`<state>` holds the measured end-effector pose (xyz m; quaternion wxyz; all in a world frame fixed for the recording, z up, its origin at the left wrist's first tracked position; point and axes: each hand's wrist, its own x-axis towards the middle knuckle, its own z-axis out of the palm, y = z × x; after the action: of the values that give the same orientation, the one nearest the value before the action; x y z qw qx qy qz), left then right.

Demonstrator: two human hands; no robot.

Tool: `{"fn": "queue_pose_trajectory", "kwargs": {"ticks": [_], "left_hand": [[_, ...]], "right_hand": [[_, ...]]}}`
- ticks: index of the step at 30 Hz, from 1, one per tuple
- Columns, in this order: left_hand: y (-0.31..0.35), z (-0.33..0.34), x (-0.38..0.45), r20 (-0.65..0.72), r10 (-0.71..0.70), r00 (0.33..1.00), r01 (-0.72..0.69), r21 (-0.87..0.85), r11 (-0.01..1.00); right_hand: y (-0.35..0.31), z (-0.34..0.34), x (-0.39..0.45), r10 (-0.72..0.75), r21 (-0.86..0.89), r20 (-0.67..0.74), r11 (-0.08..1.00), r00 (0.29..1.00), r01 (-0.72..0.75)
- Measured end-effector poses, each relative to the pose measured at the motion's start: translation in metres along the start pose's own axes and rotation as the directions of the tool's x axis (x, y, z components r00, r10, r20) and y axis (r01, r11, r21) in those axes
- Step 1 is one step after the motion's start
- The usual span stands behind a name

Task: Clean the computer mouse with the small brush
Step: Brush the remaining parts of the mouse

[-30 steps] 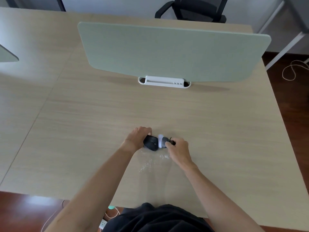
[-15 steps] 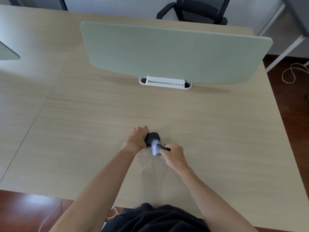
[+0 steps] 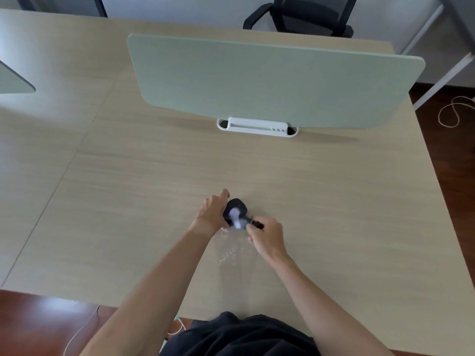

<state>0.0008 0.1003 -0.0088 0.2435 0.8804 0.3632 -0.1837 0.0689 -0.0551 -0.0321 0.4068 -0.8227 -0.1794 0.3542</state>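
A black computer mouse (image 3: 239,205) lies on the wooden desk (image 3: 334,214), a little in front of me. My left hand (image 3: 212,211) grips its left side and holds it steady. My right hand (image 3: 267,236) is closed around the dark handle of a small brush (image 3: 236,219). The brush's pale bristles, blurred by motion, rest on the mouse's top. Fine white crumbs (image 3: 228,254) are scattered on the desk just in front of the mouse, between my forearms.
A pale green divider panel (image 3: 270,80) stands across the desk on a white base (image 3: 257,126). A black office chair (image 3: 300,15) is behind it. A white cable (image 3: 452,114) lies on the dark floor at right.
The brush has swept from the mouse's right side across to its top and front. The left hand shifted its hold and the mouse turned a little.
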Motion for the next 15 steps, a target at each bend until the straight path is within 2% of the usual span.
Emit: {"fn": "queue_pose_trajectory", "kwargs": {"ticks": [2, 3, 6, 8, 9, 12, 14, 15], "left_hand": [[0.003, -0.003, -0.002, 0.028, -0.020, 0.999, 0.020, 0.011, 1.000], [0.003, -0.003, -0.002, 0.033, -0.025, 0.999, 0.024, 0.011, 1.000], [0.002, -0.004, -0.002, 0.040, -0.042, 0.998, 0.043, -0.025, 0.999], [0.003, -0.006, -0.003, 0.041, -0.043, 0.998, 0.044, -0.025, 0.999], [0.003, -0.006, -0.003, 0.044, -0.038, 0.998, 0.039, -0.013, 0.999], [0.006, -0.007, -0.005, 0.052, -0.019, 0.998, 0.018, 0.023, 1.000], [0.007, -0.007, -0.006, 0.055, -0.006, 0.998, 0.003, 0.048, 0.999], [0.007, -0.006, -0.006, 0.058, -0.002, 0.998, -0.001, 0.054, 0.999]], "right_hand": [[-0.004, 0.001, -0.001, 0.062, 0.114, -0.139, 0.992, 0.988, -0.046], [-0.006, 0.003, -0.003, 0.075, 0.129, -0.144, 0.990, 0.987, -0.056], [-0.007, 0.013, -0.008, 0.123, 0.119, 0.024, 0.985, 0.992, -0.125], [-0.007, 0.014, -0.010, 0.196, 0.141, 0.165, 0.965, 0.967, -0.220], [-0.007, 0.011, -0.009, 0.231, 0.173, 0.182, 0.949, 0.956, -0.262], [-0.008, 0.002, -0.002, 0.288, 0.304, 0.038, 0.909, 0.957, -0.286], [-0.010, 0.001, 0.001, 0.260, 0.277, -0.044, 0.931, 0.965, -0.238], [-0.011, 0.002, 0.001, 0.241, 0.228, -0.038, 0.947, 0.970, -0.226]]}}
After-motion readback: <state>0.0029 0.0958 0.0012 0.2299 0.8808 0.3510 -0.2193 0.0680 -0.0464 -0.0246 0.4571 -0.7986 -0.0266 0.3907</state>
